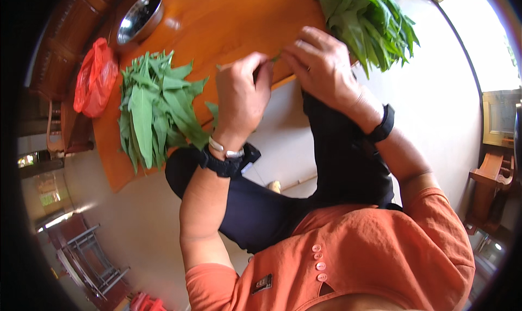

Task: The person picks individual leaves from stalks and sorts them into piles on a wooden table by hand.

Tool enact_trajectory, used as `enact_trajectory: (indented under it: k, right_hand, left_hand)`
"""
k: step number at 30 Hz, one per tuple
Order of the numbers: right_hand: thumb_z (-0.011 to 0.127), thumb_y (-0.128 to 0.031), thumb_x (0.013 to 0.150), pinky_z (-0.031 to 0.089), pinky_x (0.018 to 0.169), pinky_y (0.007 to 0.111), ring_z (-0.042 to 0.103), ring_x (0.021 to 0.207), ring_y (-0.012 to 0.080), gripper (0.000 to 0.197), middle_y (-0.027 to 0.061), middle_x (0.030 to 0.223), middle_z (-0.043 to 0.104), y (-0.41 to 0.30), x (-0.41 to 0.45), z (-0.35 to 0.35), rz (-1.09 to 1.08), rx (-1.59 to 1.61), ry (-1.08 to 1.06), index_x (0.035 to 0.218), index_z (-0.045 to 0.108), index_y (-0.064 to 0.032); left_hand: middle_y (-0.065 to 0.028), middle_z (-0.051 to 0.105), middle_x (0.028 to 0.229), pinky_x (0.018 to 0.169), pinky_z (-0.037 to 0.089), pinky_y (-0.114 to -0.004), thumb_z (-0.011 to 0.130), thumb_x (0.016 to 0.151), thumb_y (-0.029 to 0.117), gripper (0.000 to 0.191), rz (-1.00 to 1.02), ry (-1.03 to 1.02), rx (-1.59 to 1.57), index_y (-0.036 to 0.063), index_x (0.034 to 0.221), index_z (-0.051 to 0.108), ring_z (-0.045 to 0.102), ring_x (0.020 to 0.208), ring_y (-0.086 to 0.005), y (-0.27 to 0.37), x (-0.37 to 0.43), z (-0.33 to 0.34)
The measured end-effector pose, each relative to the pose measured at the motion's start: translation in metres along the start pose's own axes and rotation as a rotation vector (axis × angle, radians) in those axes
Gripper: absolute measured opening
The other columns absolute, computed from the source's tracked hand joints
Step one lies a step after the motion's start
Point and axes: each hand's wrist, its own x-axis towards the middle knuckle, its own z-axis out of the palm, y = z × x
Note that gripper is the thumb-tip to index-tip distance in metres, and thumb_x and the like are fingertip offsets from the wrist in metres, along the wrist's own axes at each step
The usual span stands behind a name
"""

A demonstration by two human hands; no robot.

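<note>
My left hand (pixel 244 91) and my right hand (pixel 322 64) meet above the front edge of the wooden table (pixel 228 21). Between their pinched fingertips runs a thin green stem (pixel 276 59), mostly hidden by the fingers. Green leaf tips (pixel 212 110) show beside my left hand; whether they belong to that stem I cannot tell. A pile of long leafy greens (pixel 155 111) lies to the left, its leaves hanging over the table edge. Just beyond my right hand is another bunch of leafy greens (pixel 367 21), also overhanging the table.
A shiny metal bowl (pixel 140 17) with dark contents stands at the back left. The red plastic bag (pixel 96 80) lies by the table's left edge. Under my arms are my legs in dark trousers (pixel 261 213). A folded metal-framed item (pixel 94 262) rests on the floor at lower left.
</note>
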Motion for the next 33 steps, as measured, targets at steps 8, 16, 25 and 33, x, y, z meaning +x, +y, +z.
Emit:
enact_trajectory:
  k: [8, 16, 25, 33]
  right_hand:
    - [0.067, -0.013, 0.071, 0.047, 0.059, 0.040, 0.057, 0.069, 0.0302, 0.020, 0.0118, 0.076, 0.052, -0.021, 0.007, 0.015, 0.059, -0.040, -0.217, 0.080, 0.053, -0.0019]
    - [0.065, -0.011, 0.067, 0.046, 0.057, 0.040, 0.053, 0.065, 0.0270, 0.017, 0.0097, 0.074, 0.048, -0.053, -0.016, 0.022, -0.227, 0.170, -0.406, 0.069, 0.049, -0.0045]
    - [0.060, 0.005, 0.067, 0.051, 0.072, 0.040, 0.061, 0.085, 0.0335, 0.009, 0.0149, 0.094, 0.061, -0.032, -0.002, -0.022, 0.035, 0.466, -0.492, 0.067, 0.052, 0.0009]
    - [0.062, 0.001, 0.073, 0.048, 0.062, 0.024, 0.064, 0.067, 0.0121, 0.005, 0.0061, 0.076, 0.063, 0.017, 0.042, -0.062, 0.554, 0.457, -0.376, 0.078, 0.062, 0.0016]
  left_hand:
    - [-0.0050, 0.064, 0.066, 0.050, 0.045, -0.024, 0.058, 0.095, 0.007, 0.018, -0.292, 0.175, -0.547, -0.0054, 0.085, 0.065, 0.056, 0.056, -0.0080, -0.010, 0.006, 0.019]
    - [-0.0180, 0.069, 0.096, 0.071, 0.061, -0.041, 0.057, 0.098, 0.017, 0.019, -0.532, 0.360, -1.132, -0.0011, 0.100, 0.061, 0.070, 0.083, -0.0271, -0.048, 0.029, -0.016]
    - [-0.0123, 0.068, 0.090, 0.060, 0.048, -0.030, 0.058, 0.099, 0.028, 0.023, -0.511, 0.648, -1.092, 0.0090, 0.112, 0.060, 0.054, 0.062, -0.0141, -0.076, 0.013, -0.077]
    - [-0.0032, 0.052, 0.072, 0.048, 0.033, -0.025, 0.063, 0.095, 0.037, 0.038, -0.557, 0.650, -1.087, 0.0027, 0.110, 0.058, 0.038, 0.053, -0.0079, -0.096, 0.006, -0.100]
